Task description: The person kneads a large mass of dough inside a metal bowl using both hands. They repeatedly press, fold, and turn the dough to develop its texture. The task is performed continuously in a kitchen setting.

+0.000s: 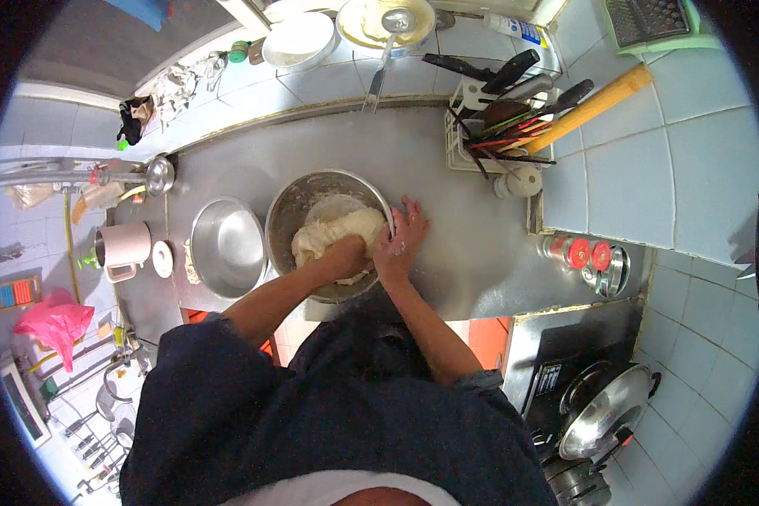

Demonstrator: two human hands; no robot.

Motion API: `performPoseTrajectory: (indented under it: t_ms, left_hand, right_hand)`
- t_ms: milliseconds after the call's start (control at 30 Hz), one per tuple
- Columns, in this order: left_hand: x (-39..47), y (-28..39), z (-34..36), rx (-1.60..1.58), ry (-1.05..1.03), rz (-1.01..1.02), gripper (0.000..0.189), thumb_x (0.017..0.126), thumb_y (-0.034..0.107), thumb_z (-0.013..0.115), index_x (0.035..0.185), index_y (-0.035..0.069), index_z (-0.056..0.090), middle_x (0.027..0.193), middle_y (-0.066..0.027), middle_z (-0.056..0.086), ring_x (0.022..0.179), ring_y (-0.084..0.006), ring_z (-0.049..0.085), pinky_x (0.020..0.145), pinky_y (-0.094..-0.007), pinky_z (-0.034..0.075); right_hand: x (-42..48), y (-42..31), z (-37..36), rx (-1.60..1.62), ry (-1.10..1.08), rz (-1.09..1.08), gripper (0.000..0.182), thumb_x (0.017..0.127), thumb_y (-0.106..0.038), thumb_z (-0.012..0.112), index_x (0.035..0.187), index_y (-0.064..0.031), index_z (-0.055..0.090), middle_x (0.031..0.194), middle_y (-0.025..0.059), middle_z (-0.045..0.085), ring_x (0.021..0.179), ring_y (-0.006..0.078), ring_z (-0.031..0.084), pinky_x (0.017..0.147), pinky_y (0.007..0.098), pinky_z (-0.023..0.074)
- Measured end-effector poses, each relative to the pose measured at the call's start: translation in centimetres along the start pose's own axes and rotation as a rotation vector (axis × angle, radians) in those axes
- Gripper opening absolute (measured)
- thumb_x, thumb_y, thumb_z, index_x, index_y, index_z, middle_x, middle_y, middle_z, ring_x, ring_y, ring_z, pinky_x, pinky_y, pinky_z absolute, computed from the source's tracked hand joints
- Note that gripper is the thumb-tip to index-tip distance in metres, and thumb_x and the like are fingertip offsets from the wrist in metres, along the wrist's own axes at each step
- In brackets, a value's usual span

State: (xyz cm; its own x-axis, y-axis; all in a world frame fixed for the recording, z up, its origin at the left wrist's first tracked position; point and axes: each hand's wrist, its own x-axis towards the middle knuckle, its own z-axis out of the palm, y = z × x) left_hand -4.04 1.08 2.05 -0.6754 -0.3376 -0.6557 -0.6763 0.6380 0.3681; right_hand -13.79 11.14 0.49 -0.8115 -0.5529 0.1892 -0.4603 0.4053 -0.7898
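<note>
A large steel mixing bowl (281,209) stands on the worktop in front of me with a thick mass of pale dough (319,237) inside. My left hand (349,256) is curled into a fist and pressed into the dough's near side; its fingertips are hidden. At the bowl's right rim is my right hand (400,243), dusted with flour, its fingers spread outside the wall and its thumb at the rim. Loose flour and dough bits cling to the bowl's inner wall. A second steel bowl (228,243), with nothing in it, touches or nearly touches the first on the left.
On the back ledge are a white bowl of flour (298,41) and a wide dish (386,25) with a spoon. A knife and utensil rack (458,136) stands back right. Lidded jars (579,253) are at the right, a pink pitcher (123,243) at the left, a wok (607,414) lower right.
</note>
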Motion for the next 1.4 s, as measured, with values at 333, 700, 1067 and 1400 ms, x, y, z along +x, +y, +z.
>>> performPoseTrajectory:
  t_ms: [333, 700, 1067, 1400]
  left_hand:
    - [-1.1, 0.0, -1.9, 0.071, -0.094, 0.129, 0.025, 0.076, 0.023, 0.071, 0.074, -0.002, 0.069, 0.078, -0.0227, 0.067, 0.081, -0.0403, 0.068, 0.072, -0.0467, 0.054]
    - [9.4, -6.2, 2.3, 0.292, -0.292, 0.255, 0.027, 0.073, 0.025, 0.069, 0.076, -0.002, 0.072, 0.081, -0.02, 0.071, 0.081, -0.037, 0.069, 0.073, -0.0466, 0.055]
    - [4.1, 1.2, 0.7, 0.057, 0.157, -0.056, 0.02, 0.077, 0.015, 0.068, 0.09, 0.0, 0.07, 0.097, -0.0238, 0.07, 0.092, -0.04, 0.068, 0.081, -0.0468, 0.055]
    - [-0.5, -8.7, -5.6, 0.357, 0.317, 0.258, 0.014, 0.072, 0.013, 0.06, 0.068, 0.002, 0.069, 0.079, -0.0216, 0.068, 0.075, -0.0389, 0.068, 0.07, -0.0468, 0.054]
  right_hand:
    - [-0.6, 1.6, 1.7, -0.005, 0.075, -0.043, 0.043, 0.08, -0.005, 0.056, 0.123, -0.005, 0.056, 0.14, 0.0139, 0.05, 0.139, 0.038, 0.037, 0.116, 0.0637, 0.013]
    - [-1.4, -0.2, 0.4, -0.04, -0.005, 0.003, 0.043, 0.08, -0.003, 0.059, 0.123, -0.0049, 0.056, 0.139, 0.0115, 0.051, 0.138, 0.035, 0.037, 0.114, 0.0626, 0.0181]
    - [-1.8, 1.2, 1.3, 0.031, 0.11, -0.013, 0.043, 0.082, -0.007, 0.058, 0.125, -0.0049, 0.055, 0.139, 0.0142, 0.051, 0.137, 0.0369, 0.039, 0.115, 0.0637, 0.0124]
    - [-1.9, 2.7, 2.5, -0.065, 0.208, -0.043, 0.044, 0.083, -0.005, 0.06, 0.127, -0.0072, 0.054, 0.139, 0.012, 0.051, 0.137, 0.0341, 0.041, 0.114, 0.0653, 0.0164]
